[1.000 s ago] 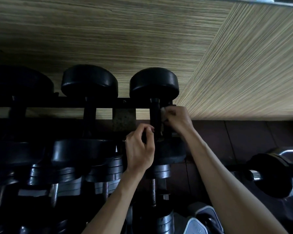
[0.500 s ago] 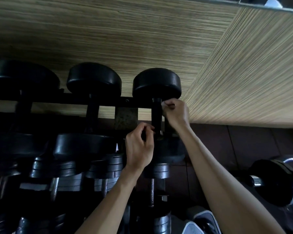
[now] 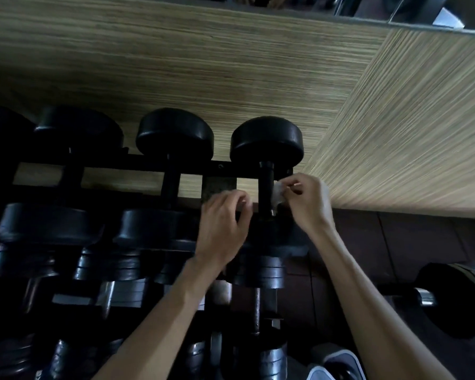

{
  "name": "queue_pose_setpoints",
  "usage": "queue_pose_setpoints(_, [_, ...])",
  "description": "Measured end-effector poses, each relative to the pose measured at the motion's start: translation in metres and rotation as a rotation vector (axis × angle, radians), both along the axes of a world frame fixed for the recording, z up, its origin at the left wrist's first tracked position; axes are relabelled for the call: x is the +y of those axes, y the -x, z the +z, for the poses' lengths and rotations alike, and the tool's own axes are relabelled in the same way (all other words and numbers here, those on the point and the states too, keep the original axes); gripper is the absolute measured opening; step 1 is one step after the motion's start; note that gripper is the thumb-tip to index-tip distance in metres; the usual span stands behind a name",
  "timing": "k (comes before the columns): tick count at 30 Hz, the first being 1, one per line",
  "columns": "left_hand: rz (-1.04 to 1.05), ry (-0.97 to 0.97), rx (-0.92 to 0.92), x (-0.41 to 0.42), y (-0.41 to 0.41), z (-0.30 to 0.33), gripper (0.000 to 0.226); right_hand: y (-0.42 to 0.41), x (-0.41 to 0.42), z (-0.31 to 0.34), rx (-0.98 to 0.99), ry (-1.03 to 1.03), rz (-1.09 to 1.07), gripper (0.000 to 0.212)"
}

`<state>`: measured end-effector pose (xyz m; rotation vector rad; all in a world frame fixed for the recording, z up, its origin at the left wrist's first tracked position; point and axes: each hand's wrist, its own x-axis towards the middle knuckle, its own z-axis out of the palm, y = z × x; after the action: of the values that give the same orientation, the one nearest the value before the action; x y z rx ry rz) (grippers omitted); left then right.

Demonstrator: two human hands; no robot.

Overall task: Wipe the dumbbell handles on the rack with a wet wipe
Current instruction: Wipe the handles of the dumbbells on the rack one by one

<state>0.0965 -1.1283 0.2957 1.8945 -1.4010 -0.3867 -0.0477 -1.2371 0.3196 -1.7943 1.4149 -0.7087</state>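
Observation:
A black rack rail [image 3: 137, 164] carries a row of black round-headed dumbbells. The rightmost one [image 3: 266, 141] has a dark handle [image 3: 266, 187] running down towards me. My right hand [image 3: 310, 204] pinches a small white wet wipe [image 3: 278, 192] against the right side of that handle. My left hand [image 3: 222, 223] hovers just left of the handle, blurred, with its fingers curled. Whether it holds an end of the wipe is hidden.
More black dumbbells [image 3: 174, 133] fill the rail to the left, with chrome-plated ones [image 3: 121, 292] on lower tiers. A wood-grain wall [image 3: 231, 64] stands behind and to the right. A large dumbbell [image 3: 455, 297] lies on the dark floor at right. A shoe [image 3: 332, 366] shows at the bottom.
My left hand has drawn a little to the left, away from the handle. The wipe in my right hand now shows more plainly beside the handle.

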Motion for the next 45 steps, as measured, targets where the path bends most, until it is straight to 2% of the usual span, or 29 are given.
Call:
queue_pose_setpoints(3, [0.036,0.058,-0.29,0.021,-0.052,0.015,0.019,-0.021,0.019,0.006,-0.139,0.028,-0.052,0.004])
queue_pose_setpoints(6, [0.128,0.001,-0.356,0.039,-0.108,0.014,0.019,-0.059,0.033,0.008,-0.161,-0.006,-0.027,0.009])
queue_pose_setpoints(9, [0.173,-0.067,-0.289,0.051,-0.144,0.003,0.02,-0.105,0.043,-0.003,-0.144,-0.057,0.002,0.013])
queue_pose_setpoints(12, [0.14,-0.08,-0.092,0.053,-0.156,-0.006,0.026,-0.148,0.047,-0.021,-0.145,-0.162,0.044,0.029])
queue_pose_setpoints(14, [0.134,-0.064,0.076,0.051,-0.159,-0.011,0.027,-0.174,0.044,-0.028,-0.094,-0.145,0.02,0.025])
queue_pose_setpoints(16, [0.136,-0.044,0.159,0.05,-0.162,-0.015,0.029,-0.199,0.036,-0.029,-0.076,-0.105,-0.013,0.019])
queue_pose_setpoints(18, [0.125,-0.038,0.199,0.05,-0.165,-0.017,0.031,-0.219,0.025,-0.029,-0.061,-0.087,-0.05,0.038])
queue_pose_setpoints(20, [0.106,-0.044,0.219,0.049,-0.166,-0.018,0.031,-0.231,0.016,-0.029,-0.059,-0.11,-0.098,0.045])
queue_pose_setpoints(22, [0.108,-0.049,0.226,0.05,-0.166,-0.017,0.031,-0.231,0.014,-0.034,-0.021,-0.147,-0.083,0.041])
queue_pose_setpoints(27, [0.109,-0.052,0.247,0.05,-0.165,-0.014,0.03,-0.198,0.036,-0.055,0.154,-0.48,0.109,0.025])
queue_pose_setpoints(29, [0.117,-0.054,0.261,0.05,-0.164,-0.013,0.028,-0.189,0.041,-0.051,0.145,-0.558,0.164,0.019])
queue_pose_setpoints(31, [0.127,-0.06,0.265,0.051,-0.163,-0.014,0.026,-0.194,0.035,-0.043,0.069,-0.586,0.129,0.02])
queue_pose_setpoints(35, [0.14,-0.069,0.263,0.05,-0.164,-0.014,0.027,-0.229,0.021,-0.043,-0.255,-0.536,-0.055,0.023])
queue_pose_setpoints(38, [0.14,-0.059,0.26,0.051,-0.163,-0.014,0.027,-0.227,0.022,-0.046,-0.428,-0.652,-0.088,0.028])
queue_pose_setpoints(41, [0.139,-0.038,0.261,0.051,-0.164,-0.015,0.028,-0.203,0.035,-0.052,-0.339,-0.711,0.035,0.017])
queue_pose_setpoints(45, [0.14,-0.033,0.272,0.05,-0.164,-0.015,0.028,-0.195,0.037,-0.049,-0.153,-0.651,0.055,0.019])
